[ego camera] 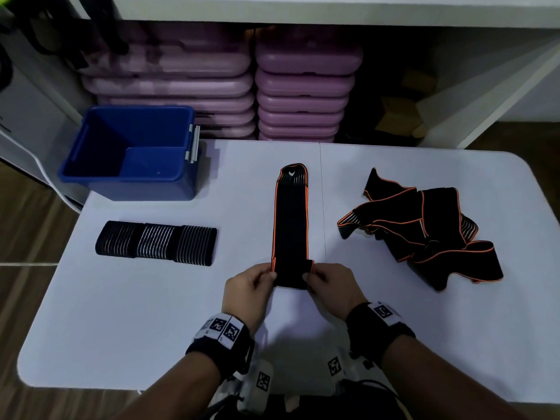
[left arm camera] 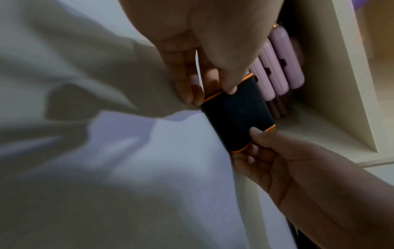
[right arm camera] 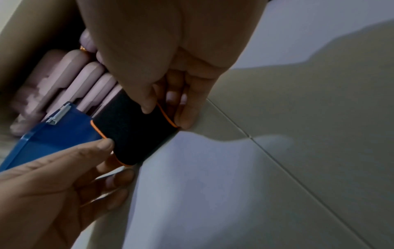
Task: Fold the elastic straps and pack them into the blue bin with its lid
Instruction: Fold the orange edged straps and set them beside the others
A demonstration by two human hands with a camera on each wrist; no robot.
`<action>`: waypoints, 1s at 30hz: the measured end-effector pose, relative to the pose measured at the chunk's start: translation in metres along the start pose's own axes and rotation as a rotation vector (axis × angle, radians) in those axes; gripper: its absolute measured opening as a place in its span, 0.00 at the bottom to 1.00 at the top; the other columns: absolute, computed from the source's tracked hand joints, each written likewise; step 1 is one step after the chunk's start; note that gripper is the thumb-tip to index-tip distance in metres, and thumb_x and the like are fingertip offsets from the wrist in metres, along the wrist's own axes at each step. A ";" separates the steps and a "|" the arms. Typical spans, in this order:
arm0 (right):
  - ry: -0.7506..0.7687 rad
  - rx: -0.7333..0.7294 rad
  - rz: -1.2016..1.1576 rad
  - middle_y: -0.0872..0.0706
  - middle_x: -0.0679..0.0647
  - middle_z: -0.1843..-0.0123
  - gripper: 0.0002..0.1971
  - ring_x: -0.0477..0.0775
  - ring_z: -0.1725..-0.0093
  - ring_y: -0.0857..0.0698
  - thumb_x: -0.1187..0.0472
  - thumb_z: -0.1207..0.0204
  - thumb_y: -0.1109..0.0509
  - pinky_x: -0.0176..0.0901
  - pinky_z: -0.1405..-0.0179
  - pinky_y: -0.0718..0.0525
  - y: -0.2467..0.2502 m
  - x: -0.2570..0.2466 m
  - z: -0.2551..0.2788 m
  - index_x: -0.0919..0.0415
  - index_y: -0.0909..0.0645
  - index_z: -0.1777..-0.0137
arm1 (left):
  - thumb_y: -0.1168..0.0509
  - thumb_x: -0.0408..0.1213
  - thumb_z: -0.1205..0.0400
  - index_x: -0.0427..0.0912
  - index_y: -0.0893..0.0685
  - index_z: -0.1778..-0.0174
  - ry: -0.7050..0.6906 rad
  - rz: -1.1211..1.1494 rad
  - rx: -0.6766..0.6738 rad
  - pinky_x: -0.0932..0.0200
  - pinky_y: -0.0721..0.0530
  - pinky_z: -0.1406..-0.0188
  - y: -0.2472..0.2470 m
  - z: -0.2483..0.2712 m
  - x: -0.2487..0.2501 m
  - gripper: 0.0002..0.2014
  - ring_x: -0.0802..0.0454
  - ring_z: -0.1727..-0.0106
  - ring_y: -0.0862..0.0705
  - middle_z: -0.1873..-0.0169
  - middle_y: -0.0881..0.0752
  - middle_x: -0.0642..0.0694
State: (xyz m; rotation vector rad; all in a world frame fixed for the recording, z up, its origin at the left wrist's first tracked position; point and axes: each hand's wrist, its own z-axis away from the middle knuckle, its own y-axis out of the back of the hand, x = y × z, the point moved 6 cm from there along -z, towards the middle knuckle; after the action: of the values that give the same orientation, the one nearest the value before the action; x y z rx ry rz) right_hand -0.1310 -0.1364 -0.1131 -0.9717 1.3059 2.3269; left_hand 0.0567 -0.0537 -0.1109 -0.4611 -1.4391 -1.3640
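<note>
A black elastic strap with orange edging (ego camera: 291, 219) lies stretched lengthwise in the middle of the white table (ego camera: 151, 313). Its near end (left arm camera: 236, 116) (right arm camera: 136, 133) is turned over. My left hand (ego camera: 251, 286) pinches that end's left edge, thumb on top. My right hand (ego camera: 330, 283) pinches the right edge the same way. A tangled heap of more orange-edged straps (ego camera: 424, 231) lies to the right. Three folded black straps with white stripes (ego camera: 156, 242) sit in a row at the left. The open blue bin (ego camera: 133, 153) stands at the table's far left corner, empty; no lid is in view.
Stacks of purple plastic cases (ego camera: 303, 86) fill the shelf behind the table. A white shelf board (ego camera: 500, 95) slants at the right. Wooden floor (ego camera: 30, 225) shows at the left of the table.
</note>
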 end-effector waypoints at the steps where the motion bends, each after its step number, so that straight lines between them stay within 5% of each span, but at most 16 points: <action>1: -0.002 0.002 -0.016 0.13 0.52 0.69 0.18 0.48 0.65 0.15 0.55 0.16 0.33 0.35 0.64 0.24 0.001 -0.001 -0.001 0.60 0.18 0.67 | 0.30 0.40 0.17 0.58 0.08 0.45 -0.020 -0.044 0.009 0.82 0.24 0.54 0.000 -0.002 0.002 0.10 0.75 0.55 0.14 0.59 0.09 0.67; 3: -0.011 0.010 -0.042 0.12 0.53 0.69 0.19 0.49 0.66 0.14 0.55 0.15 0.34 0.38 0.62 0.20 0.003 -0.003 -0.002 0.60 0.17 0.68 | 0.31 0.41 0.16 0.59 0.08 0.45 -0.047 -0.107 0.021 0.80 0.23 0.55 0.000 -0.006 0.004 0.09 0.76 0.57 0.15 0.61 0.10 0.69; 7: -0.035 0.043 -0.052 0.12 0.53 0.72 0.21 0.47 0.68 0.13 0.54 0.15 0.33 0.40 0.60 0.17 0.004 -0.006 -0.005 0.60 0.17 0.71 | 0.33 0.45 0.15 0.60 0.09 0.47 -0.053 -0.123 0.010 0.63 0.15 0.55 -0.005 -0.009 0.006 0.08 0.61 0.58 0.11 0.63 0.08 0.60; 13: -0.056 0.076 -0.047 0.13 0.52 0.73 0.22 0.44 0.70 0.15 0.51 0.16 0.32 0.38 0.61 0.17 0.003 -0.009 -0.006 0.57 0.18 0.73 | 0.31 0.45 0.16 0.55 0.06 0.53 0.003 -0.107 0.057 0.65 0.17 0.54 -0.006 -0.009 0.002 0.07 0.63 0.58 0.13 0.62 0.08 0.59; 23: -0.121 0.123 -0.020 0.13 0.50 0.74 0.19 0.45 0.69 0.14 0.51 0.16 0.31 0.45 0.58 0.14 0.001 -0.007 -0.015 0.56 0.17 0.69 | 0.26 0.46 0.21 0.52 0.13 0.66 0.097 -0.111 0.048 0.51 0.15 0.61 -0.010 -0.028 -0.003 0.09 0.54 0.68 0.16 0.73 0.14 0.52; 26: -0.123 0.179 0.033 0.16 0.49 0.66 0.13 0.48 0.65 0.17 0.52 0.19 0.27 0.43 0.64 0.21 0.004 -0.008 -0.018 0.54 0.24 0.63 | 0.26 0.44 0.23 0.54 0.19 0.55 -0.072 -0.279 0.089 0.56 0.18 0.61 -0.007 -0.030 0.007 0.08 0.55 0.59 0.19 0.59 0.17 0.55; 30: 0.131 0.238 0.304 0.23 0.48 0.44 0.11 0.52 0.46 0.24 0.58 0.25 0.24 0.42 0.59 0.20 0.010 -0.025 -0.021 0.51 0.25 0.50 | 0.31 0.38 0.21 0.48 0.14 0.43 -0.567 -0.547 -0.019 0.51 0.19 0.42 -0.015 -0.035 0.026 0.11 0.46 0.39 0.22 0.40 0.17 0.50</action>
State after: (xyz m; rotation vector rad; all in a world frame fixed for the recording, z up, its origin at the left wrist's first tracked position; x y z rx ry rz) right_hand -0.1095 -0.1581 -0.0970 -0.9140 1.8489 2.2744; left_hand 0.0487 -0.0980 -0.1035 -0.5130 -2.1270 -1.7625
